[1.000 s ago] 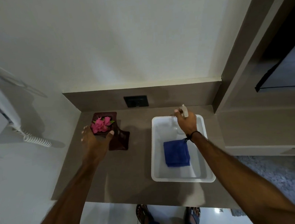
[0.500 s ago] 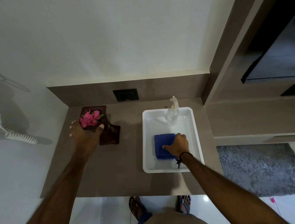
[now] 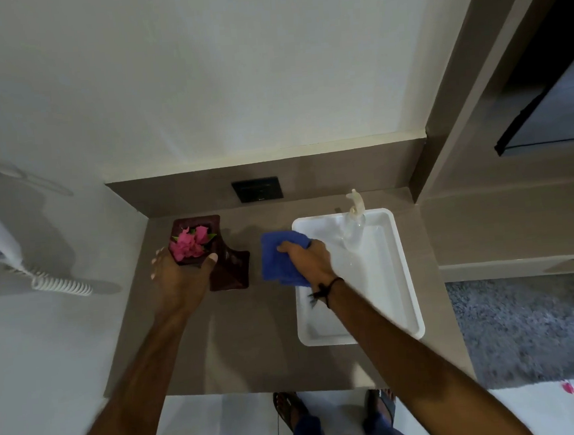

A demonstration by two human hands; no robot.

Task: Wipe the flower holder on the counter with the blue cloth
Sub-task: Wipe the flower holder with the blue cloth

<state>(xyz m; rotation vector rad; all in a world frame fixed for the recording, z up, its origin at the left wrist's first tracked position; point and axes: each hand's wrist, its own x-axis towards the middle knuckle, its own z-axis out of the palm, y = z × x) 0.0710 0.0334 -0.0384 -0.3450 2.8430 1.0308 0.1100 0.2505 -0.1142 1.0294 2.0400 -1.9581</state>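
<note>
The flower holder (image 3: 229,268) is a dark brown square-based stand with pink flowers (image 3: 188,244) in its top, at the back left of the brown counter (image 3: 247,340). My left hand (image 3: 180,277) grips it from the near side, thumb on the right of the top. My right hand (image 3: 307,257) holds the blue cloth (image 3: 277,261) just left of the white tray's left rim, a short gap to the right of the holder's base. The cloth hangs crumpled under my fingers.
A white plastic tray (image 3: 405,276) sits on the counter's right half with a clear spray bottle (image 3: 354,219) at its far end. A black wall socket (image 3: 257,189) is on the backsplash. A white coiled cord (image 3: 61,286) hangs on the left wall. A cabinet stands at the right.
My right hand left the spray bottle, took the blue cloth in the tray and carried it left over the tray's rim toward the holder. My left hand stayed on the holder.
</note>
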